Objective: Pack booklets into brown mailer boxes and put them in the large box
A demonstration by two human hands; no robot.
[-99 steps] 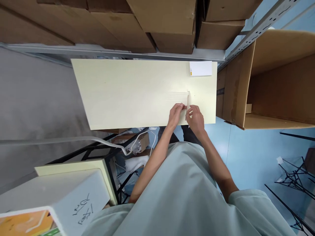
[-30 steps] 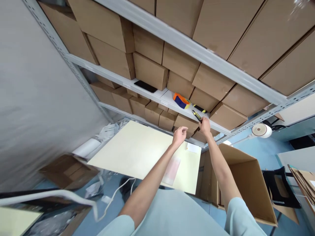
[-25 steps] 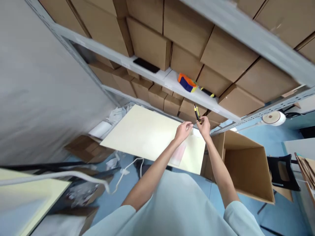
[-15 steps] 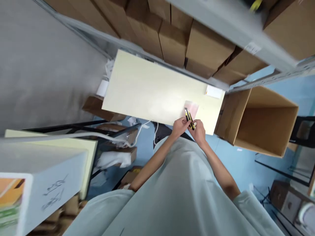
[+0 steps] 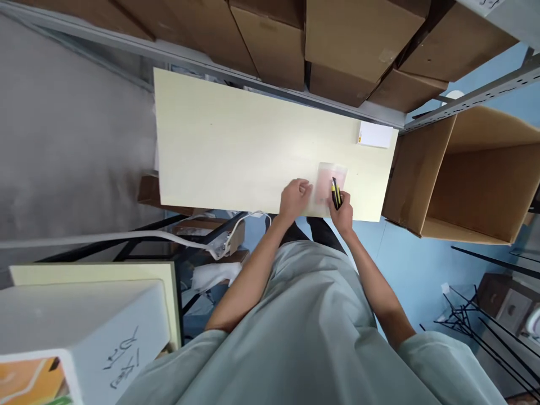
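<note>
A yellow-and-black utility knife (image 5: 336, 194) is gripped in my right hand (image 5: 342, 214), its tip pointing away from me. Under the knife lies a flat pinkish packet with a clear, whitish edge (image 5: 324, 181), on the pale yellow table (image 5: 236, 146). Just left of that packet, my left hand (image 5: 294, 201) hovers by the table's near edge, fingers loosely curved and apart; I see nothing in it. A small white box (image 5: 374, 135) sits on the table's far right part.
Brown cartons (image 5: 270, 50) line a metal shelf (image 5: 194, 62) behind the table. A large open carton (image 5: 481, 185) stands to the right. At lower left are a big white box (image 5: 122, 332) and a white cable (image 5: 169, 238).
My left hand has parted from my right and moved left of the packet. The utility knife stays in my right hand. The head view has shifted.
</note>
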